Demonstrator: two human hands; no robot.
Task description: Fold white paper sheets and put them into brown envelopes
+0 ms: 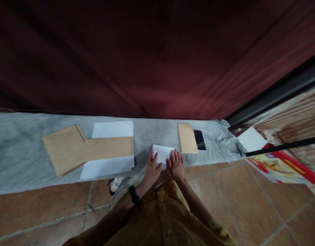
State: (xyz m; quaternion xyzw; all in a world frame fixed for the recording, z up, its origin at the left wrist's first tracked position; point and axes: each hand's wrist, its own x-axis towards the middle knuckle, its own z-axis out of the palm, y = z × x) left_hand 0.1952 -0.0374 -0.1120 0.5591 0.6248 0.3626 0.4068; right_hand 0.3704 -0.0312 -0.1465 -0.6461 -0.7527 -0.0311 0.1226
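Paper (162, 152) is touched by the left hand (152, 168), fingers parted, and, at its right end, by the right hand (176, 167), palm down, thumb apart.

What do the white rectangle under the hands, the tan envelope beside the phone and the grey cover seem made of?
White flat rectangle: probably plain matte paper; straight edges and no shine.
Tan rectangular envelope: likely kraft paper, matte; even brownish tone and straight edges.
Mottled grey cover: apparently soft fabric, possibly plush; it rumples at one end, but the pile is unclear.
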